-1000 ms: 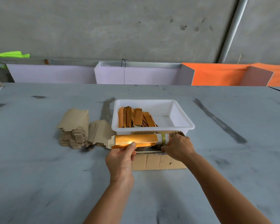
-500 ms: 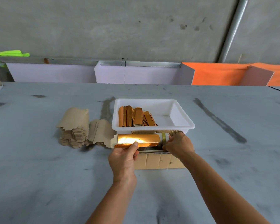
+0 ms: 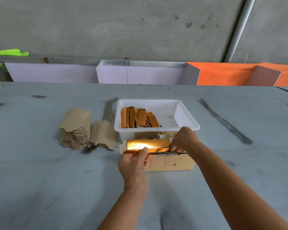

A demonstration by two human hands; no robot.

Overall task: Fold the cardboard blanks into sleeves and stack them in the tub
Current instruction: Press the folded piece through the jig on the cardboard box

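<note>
A wide grey table [image 3: 40,180] is seen, on which everything rests. Just beyond the grip, a white plastic tub [image 3: 188,120] is placed, and finished gold sleeves [image 3: 138,118] are leaned in a row against its left part, the right part being left bare. Directly beneath the grip, an open brown cardboard box [image 3: 171,163] is set against the tub's near wall; what is kept inside it cannot be made out clearly. Well to the left of the grip, a tall stack of brown blanks [image 3: 75,128] is piled, plain side up, and a second, lower and fanned stack [image 3: 104,135] is laid just beside it, between the tall stack and the tub.

Over the box, a shiny gold cardboard blank [image 3: 147,144] is held lengthwise, partly rolled, with a strong glare on its middle and a pale tab showing at its left end. Its near edge is pinched by the left hand [image 3: 135,163], the thumb being pressed on top. Its right end is gripped by the right hand [image 3: 184,141], whose fingers are curled closed around the card; the exact contact is hidden by the knuckles.
</note>
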